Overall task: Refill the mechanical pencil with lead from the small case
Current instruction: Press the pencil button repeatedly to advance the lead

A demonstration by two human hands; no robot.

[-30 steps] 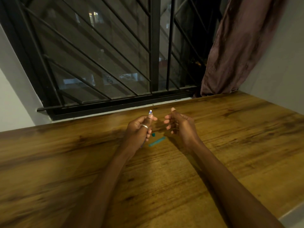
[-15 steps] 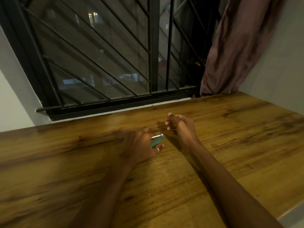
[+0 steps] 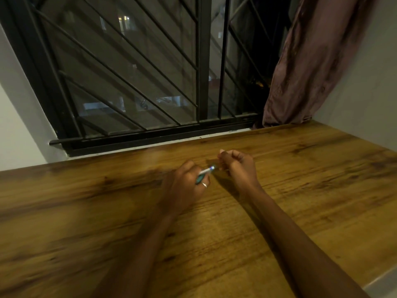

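My left hand rests on the wooden table and grips the mechanical pencil. The pencil is teal and silver with a small blue end, and that end points right. My right hand sits just right of it, fingers curled and thumb pinched against fingertips, almost touching the blue end. Anything thin between those fingertips is too small to see. A ring shows on a left finger. The small lead case is not visible as a separate thing.
A barred black window runs along the table's far edge. A brown curtain hangs at the back right, and a grey wall closes the right side. The table's front right edge is close to my right forearm.
My left hand dropped from holding a small item upright to lying low on the table, now gripping the pencil sideways. The teal piece that lay on the table is no longer seen there. My right hand closed tighter.
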